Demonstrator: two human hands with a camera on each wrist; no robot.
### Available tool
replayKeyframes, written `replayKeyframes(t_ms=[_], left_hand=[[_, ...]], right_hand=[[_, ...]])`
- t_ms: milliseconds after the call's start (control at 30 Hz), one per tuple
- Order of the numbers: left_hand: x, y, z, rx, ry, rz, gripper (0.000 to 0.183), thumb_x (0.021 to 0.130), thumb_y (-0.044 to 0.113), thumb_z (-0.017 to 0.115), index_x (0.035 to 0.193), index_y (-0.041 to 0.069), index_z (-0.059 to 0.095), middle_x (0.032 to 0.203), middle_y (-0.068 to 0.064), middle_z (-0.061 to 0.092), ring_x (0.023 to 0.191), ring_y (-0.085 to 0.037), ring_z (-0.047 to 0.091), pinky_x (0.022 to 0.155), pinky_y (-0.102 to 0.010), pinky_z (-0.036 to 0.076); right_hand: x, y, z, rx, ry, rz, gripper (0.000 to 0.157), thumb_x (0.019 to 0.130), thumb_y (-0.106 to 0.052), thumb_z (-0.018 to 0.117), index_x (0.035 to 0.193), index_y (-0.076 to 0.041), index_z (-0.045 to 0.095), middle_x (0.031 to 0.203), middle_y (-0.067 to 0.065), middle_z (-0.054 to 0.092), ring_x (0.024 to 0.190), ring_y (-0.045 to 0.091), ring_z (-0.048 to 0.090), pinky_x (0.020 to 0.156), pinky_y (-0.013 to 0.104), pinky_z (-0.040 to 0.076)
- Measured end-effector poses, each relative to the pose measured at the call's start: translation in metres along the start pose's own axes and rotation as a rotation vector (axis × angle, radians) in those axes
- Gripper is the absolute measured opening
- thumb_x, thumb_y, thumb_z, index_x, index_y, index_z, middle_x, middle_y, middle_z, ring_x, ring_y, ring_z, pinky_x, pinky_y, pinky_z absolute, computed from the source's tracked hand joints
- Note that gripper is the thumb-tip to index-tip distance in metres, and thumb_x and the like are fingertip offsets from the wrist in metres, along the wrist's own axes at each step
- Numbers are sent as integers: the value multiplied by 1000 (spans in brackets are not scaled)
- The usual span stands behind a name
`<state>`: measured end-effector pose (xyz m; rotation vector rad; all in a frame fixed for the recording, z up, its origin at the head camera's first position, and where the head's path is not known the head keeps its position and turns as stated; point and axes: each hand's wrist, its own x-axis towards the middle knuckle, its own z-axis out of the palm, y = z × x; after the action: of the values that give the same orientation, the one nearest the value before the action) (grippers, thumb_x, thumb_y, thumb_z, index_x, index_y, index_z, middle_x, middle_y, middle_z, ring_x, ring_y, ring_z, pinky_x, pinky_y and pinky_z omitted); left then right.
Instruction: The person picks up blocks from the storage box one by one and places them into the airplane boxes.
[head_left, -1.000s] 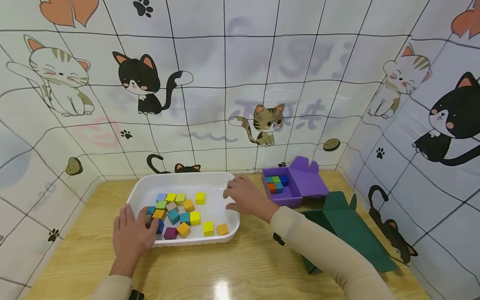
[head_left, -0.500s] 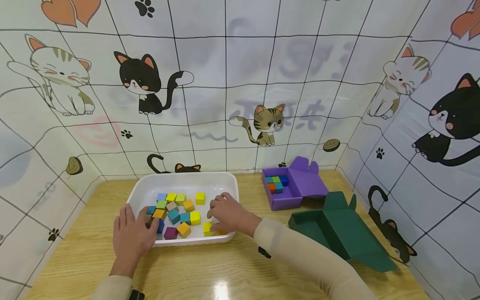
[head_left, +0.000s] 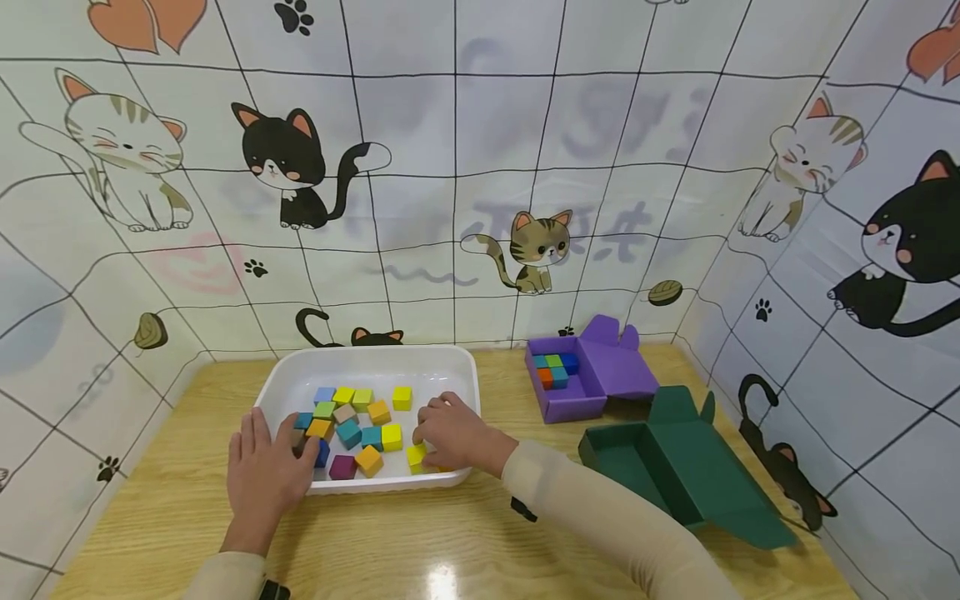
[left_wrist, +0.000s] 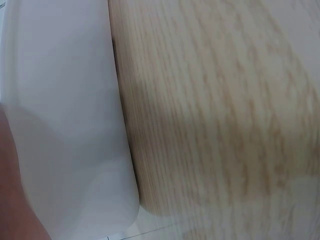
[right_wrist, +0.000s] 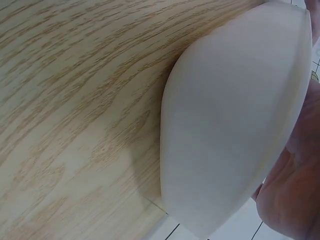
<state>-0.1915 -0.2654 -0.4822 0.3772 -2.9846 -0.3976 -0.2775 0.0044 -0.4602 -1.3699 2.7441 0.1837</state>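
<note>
- On my feed, the right hand [head_left: 459,435] has moved from the white tray's [head_left: 442,367] right rim into its near-right corner; fingers bent down, grip: can't tell.
- Orange cube [head_left: 437,469] there is now mostly hidden under it, beside a yellow cube [head_left: 415,458]; I judge it within finger reach.
- Left hand [head_left: 268,471] stays at the tray's left rim, fingers extended, relaxed.

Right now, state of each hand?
Left hand: open, at the white tray.
Right hand: in the tray; can't tell whether it's holding anything.
</note>
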Motion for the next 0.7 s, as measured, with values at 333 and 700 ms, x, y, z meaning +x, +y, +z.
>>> replayKeyframes(t_ms=[333, 700], left_hand=[[0, 0, 1, 9, 8, 5, 64, 99, 47, 38, 145, 3, 37, 155, -39, 3, 144, -55, 5, 119, -65, 3], [0, 0, 2, -12, 15, 5, 60, 99, 44, 40, 144, 3, 38, 156, -39, 2, 145, -54, 3, 119, -65, 2]], right_hand=[[4, -3, 2, -5, -18, 2, 29, 85, -48, 71, 111, -34, 71, 114, -10, 64, 112, 12, 53, 109, 38, 34], [-2, 7, -17, -29, 17, 22, 27, 87, -48, 68, 110, -34, 71, 112, -10, 63, 111, 12, 52, 109, 37, 34]])
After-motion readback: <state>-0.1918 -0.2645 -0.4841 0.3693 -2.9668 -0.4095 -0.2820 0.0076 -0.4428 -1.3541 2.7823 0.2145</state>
